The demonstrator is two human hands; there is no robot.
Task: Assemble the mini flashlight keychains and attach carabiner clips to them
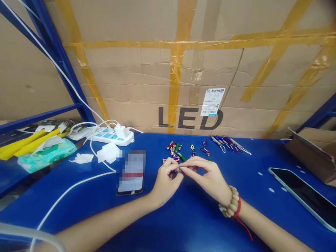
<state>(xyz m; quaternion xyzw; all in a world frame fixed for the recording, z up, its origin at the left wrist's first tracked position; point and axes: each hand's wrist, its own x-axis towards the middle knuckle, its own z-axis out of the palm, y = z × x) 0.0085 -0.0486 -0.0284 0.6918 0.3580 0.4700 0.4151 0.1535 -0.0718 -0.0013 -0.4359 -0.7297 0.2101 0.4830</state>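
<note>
**Both hands pinching a torch over the blue table**

The person is holding a small torch [179, 169] between the two hands, just above the table [199, 217] and near its middle. The left hand [165, 182] is curling narrow around one end, thumb and fingertips pressing on it. The right hand [210, 178] is gripping the other end with thumb and forefinger, its other fingers fanning out above. The fingertips of both hands are meeting at the torch, and much of it is hidden by them. A bead bracelet [231, 207] is sitting on the right wrist.

Just behind the hands a pile [181, 149] of coloured torches and clips is lying loose. A second row [231, 143] of them is lying further right, near the cardboard box [136, 70] marked LED that is standing along the back edge.

A phone [131, 173] is lying face up just left of the left hand, with a white cable [78, 185] running past it. Behind the phone a power strip [115, 137] is carrying a charger. A tissue pack [47, 154] is lying at the far left, and a dark tablet [301, 194] is lying well to the right
</note>
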